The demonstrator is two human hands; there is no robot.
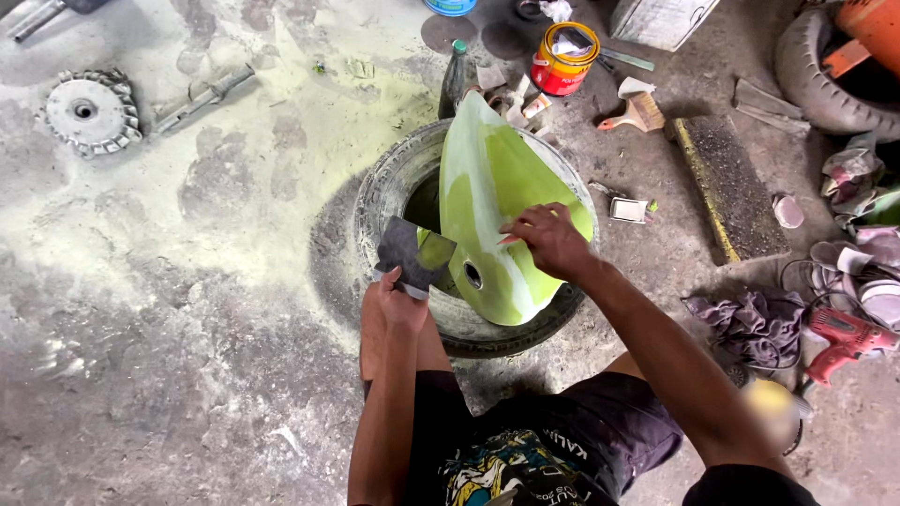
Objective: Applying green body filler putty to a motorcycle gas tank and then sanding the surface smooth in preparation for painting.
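Note:
A light green motorcycle fuel tank (pixel 487 187), smeared with pale filler, lies across an old tyre (pixel 384 192) on the concrete floor. My left hand (pixel 401 298) holds a dark flat board (pixel 412 253) with a patch of green filler on it, just left of the tank. My right hand (pixel 548 239) presses a small spreader against the tank's right flank, fingers bent over it. A round filler hole shows in the tank near its lower end.
A red and yellow can (pixel 565 58), a dark bottle (pixel 455 80) and a paintbrush (pixel 637 112) lie beyond the tyre. A rough board (pixel 729 183), rags (pixel 759 323) and a red drill (pixel 844 337) are at the right. A toothed metal disc (pixel 89 111) sits far left.

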